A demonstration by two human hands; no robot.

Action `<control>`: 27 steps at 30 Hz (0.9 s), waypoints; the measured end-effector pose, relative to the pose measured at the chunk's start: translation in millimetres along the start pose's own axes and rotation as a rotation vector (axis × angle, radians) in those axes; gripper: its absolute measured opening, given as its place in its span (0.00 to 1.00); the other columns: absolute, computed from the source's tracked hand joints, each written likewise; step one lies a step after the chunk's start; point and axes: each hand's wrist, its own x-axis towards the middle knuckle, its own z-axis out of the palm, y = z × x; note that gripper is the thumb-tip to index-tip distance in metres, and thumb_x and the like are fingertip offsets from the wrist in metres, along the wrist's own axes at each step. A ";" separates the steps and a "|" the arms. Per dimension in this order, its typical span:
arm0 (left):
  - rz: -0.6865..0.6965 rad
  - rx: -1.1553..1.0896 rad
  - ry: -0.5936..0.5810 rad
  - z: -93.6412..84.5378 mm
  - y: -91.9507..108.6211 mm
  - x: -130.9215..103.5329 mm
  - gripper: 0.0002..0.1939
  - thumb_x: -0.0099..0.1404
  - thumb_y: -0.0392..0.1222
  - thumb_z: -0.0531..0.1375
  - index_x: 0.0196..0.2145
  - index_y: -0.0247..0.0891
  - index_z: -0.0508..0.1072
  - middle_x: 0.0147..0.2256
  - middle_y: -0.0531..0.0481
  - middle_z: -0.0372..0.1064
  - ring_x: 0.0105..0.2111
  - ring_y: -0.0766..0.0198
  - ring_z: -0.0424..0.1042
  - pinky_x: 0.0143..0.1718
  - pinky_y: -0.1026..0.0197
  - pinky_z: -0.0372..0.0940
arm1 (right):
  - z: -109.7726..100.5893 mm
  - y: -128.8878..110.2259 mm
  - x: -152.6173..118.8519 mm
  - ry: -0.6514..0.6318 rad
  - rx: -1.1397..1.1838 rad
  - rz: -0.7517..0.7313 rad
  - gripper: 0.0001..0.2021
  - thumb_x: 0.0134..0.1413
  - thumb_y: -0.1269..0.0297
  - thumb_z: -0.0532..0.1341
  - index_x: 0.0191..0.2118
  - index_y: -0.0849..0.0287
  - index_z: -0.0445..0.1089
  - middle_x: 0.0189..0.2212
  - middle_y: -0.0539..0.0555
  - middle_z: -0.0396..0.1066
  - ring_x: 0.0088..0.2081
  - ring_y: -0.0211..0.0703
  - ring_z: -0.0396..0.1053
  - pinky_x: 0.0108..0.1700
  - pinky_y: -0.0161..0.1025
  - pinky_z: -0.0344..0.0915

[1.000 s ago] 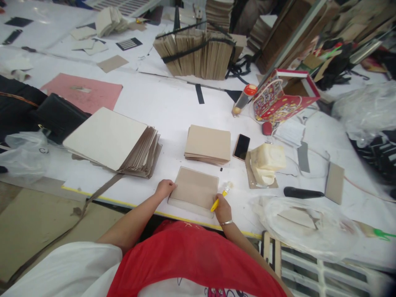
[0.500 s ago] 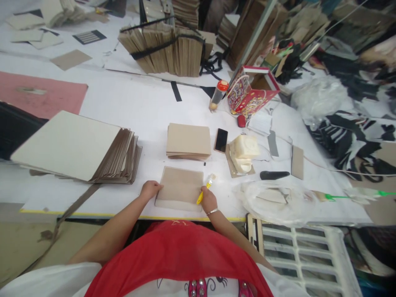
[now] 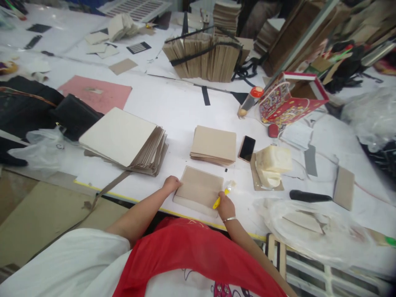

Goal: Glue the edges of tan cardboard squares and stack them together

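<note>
A flat tan board (image 3: pixel 200 186) with a paler strip along its near side lies on the white table in front of me. At its left edge, my left hand (image 3: pixel 172 185) is closed, with thumb and fingertips on the edge. My right hand (image 3: pixel 227 206) is closed round a yellow-handled paintbrush (image 3: pixel 218 202), bristles pointing away from me, and its fingers touch the board's right edge. Just beyond lies a neat stack of tan boards (image 3: pixel 214 142). To the left is a bigger, leaning stack of pale boards (image 3: pixel 119 134).
Right of the stack lie a phone (image 3: pixel 247 148) and a cream-coloured container (image 3: pixel 274 163) on a card. A black-handled tool (image 3: pixel 309 196) and a plastic bag (image 3: pixel 293 218) sit further right. Behind stand a red gift bag (image 3: pixel 293 97), a red-capped bottle (image 3: pixel 251 101) and strapped boards (image 3: pixel 206 57).
The view has swung left, so everything on the table sits further right in the picture. Both hands stay at the board's edges, and the brush remains in my right hand.
</note>
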 end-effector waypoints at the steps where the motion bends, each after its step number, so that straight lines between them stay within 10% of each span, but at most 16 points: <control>1: -0.004 0.000 0.000 -0.4 0.0 -0.2 0.11 0.51 0.46 0.59 0.27 0.36 0.75 0.27 0.49 0.73 0.29 0.64 0.70 0.28 0.67 0.58 | 0.1 -0.2 0.1 0.000 -0.001 -0.006 0.10 0.51 0.73 0.53 0.41 0.60 0.58 0.27 0.51 0.66 0.29 0.37 0.64 0.27 0.32 0.49; 27: 0.065 0.167 -0.031 -3.7 1.8 2.3 0.14 0.54 0.50 0.57 0.27 0.37 0.74 0.30 0.45 0.73 0.34 0.60 0.71 0.31 0.65 0.59 | -8.7 -6.9 -2.2 -0.069 -0.123 0.034 0.12 0.54 0.75 0.49 0.45 0.61 0.57 0.31 0.56 0.68 0.33 0.41 0.67 0.30 0.33 0.55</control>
